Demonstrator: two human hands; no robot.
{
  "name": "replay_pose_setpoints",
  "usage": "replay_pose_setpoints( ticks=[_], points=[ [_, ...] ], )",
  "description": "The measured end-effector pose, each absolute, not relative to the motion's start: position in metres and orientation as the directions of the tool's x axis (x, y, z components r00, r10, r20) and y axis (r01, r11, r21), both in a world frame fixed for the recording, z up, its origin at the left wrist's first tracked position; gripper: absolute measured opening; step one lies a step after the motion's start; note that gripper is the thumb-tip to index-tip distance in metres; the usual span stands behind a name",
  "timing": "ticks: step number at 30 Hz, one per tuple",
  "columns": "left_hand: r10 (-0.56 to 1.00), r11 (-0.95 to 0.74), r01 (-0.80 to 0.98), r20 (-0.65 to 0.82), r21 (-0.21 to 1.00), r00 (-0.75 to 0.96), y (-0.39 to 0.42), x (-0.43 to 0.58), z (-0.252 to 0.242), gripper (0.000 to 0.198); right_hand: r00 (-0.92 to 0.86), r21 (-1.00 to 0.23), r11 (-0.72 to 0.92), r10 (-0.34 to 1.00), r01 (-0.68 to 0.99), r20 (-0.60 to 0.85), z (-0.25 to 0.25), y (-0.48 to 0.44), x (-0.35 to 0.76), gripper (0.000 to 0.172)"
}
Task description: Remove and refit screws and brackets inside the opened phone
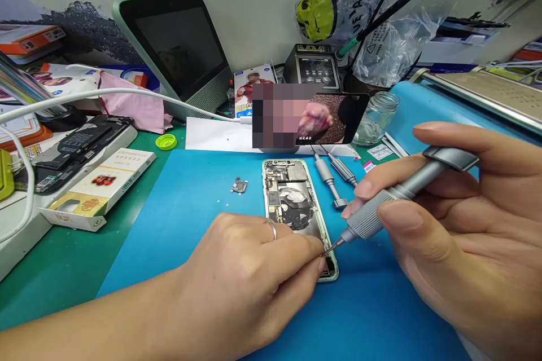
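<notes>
At the low end of the open phone, the right hand has its grip closed around a gray screwdriver, tip pointing down. The left hand is by that tip; I cannot tell if its grip pinches something. The phone lies flat on a blue mat. Two small screwdrivers lie beside it, near its top.

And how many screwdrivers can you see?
3: one screwdriver in the right hand, a second screwdriver and third screwdriver lying just right of the opened phone. Others may be hidden.
</notes>
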State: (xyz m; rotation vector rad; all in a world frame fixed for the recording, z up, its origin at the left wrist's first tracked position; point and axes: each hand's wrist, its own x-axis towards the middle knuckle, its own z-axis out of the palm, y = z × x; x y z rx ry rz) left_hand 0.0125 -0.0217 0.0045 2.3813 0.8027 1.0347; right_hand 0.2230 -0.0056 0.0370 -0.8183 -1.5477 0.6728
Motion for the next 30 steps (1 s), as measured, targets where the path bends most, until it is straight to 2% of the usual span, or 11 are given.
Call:
replay_pose_setpoints(
  ticks=[30],
  points=[
    [0.652, -0.745, 0.344, 0.514, 0.572, 0.556, -0.0211, 0.0134, 0.0048, 0.01, -0.064, -0.811, 0.567, 0.823, 0.146, 0.564, 0.0353, -0.0041, 0.2241, 0.057]
  ],
)
